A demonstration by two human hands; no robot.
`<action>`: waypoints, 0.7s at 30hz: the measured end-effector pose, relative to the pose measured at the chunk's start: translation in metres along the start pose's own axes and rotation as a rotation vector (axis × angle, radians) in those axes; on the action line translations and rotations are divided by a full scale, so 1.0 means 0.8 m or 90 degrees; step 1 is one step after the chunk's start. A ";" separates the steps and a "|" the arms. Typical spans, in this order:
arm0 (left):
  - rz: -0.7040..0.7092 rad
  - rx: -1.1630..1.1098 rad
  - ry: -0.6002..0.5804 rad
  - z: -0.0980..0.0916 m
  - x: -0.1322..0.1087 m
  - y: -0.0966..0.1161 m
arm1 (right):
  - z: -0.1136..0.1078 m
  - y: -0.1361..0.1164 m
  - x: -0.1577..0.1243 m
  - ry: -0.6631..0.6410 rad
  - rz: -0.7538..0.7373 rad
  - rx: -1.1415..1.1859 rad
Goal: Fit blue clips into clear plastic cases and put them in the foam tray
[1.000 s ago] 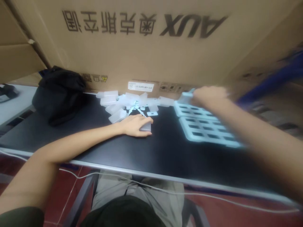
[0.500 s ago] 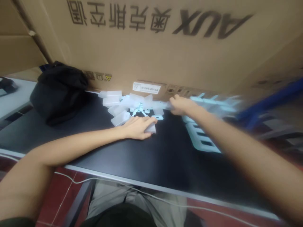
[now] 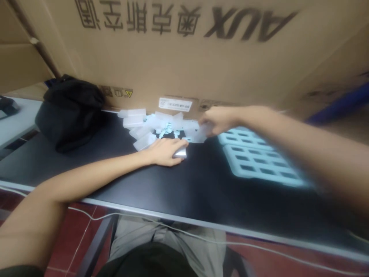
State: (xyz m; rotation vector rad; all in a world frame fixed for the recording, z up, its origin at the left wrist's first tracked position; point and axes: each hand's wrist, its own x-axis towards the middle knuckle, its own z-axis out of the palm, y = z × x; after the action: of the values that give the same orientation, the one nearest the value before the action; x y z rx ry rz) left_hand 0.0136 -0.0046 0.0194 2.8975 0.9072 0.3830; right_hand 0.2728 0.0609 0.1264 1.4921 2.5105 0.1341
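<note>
My left hand [image 3: 165,151] lies on the black table [image 3: 184,192], fingers curled over a small grey block [image 3: 180,154]. My right hand [image 3: 220,120] reaches across to a heap of translucent white plastic cases [image 3: 155,125] at the back of the table. Its fingers are pinched on one of those cases [image 3: 201,135]. Two pale blue trays [image 3: 256,156] with rows of rectangular slots lie to the right, under my right forearm.
A large brown cardboard box [image 3: 184,57] stands along the back of the table. A black bag [image 3: 69,109] sits at the back left. A white cable [image 3: 161,223] hangs below the table's front edge.
My right hand has moved left from the trays to the heap of cases and closed on one. The left hand has stayed on the grey block.
</note>
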 end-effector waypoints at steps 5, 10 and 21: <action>-0.071 0.020 0.017 0.000 -0.002 0.002 | -0.018 -0.040 -0.001 -0.096 -0.086 -0.024; -0.084 0.006 0.014 0.001 -0.001 0.002 | -0.004 -0.039 0.018 -0.102 -0.065 -0.065; -0.050 0.010 -0.017 -0.005 0.002 0.006 | 0.003 -0.048 0.029 -0.149 -0.035 -0.019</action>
State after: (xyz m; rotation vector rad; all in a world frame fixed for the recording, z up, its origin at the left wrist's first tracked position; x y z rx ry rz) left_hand 0.0167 -0.0074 0.0245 2.8625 1.0209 0.3322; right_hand 0.2300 0.0627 0.1139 1.3410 2.3490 -0.0108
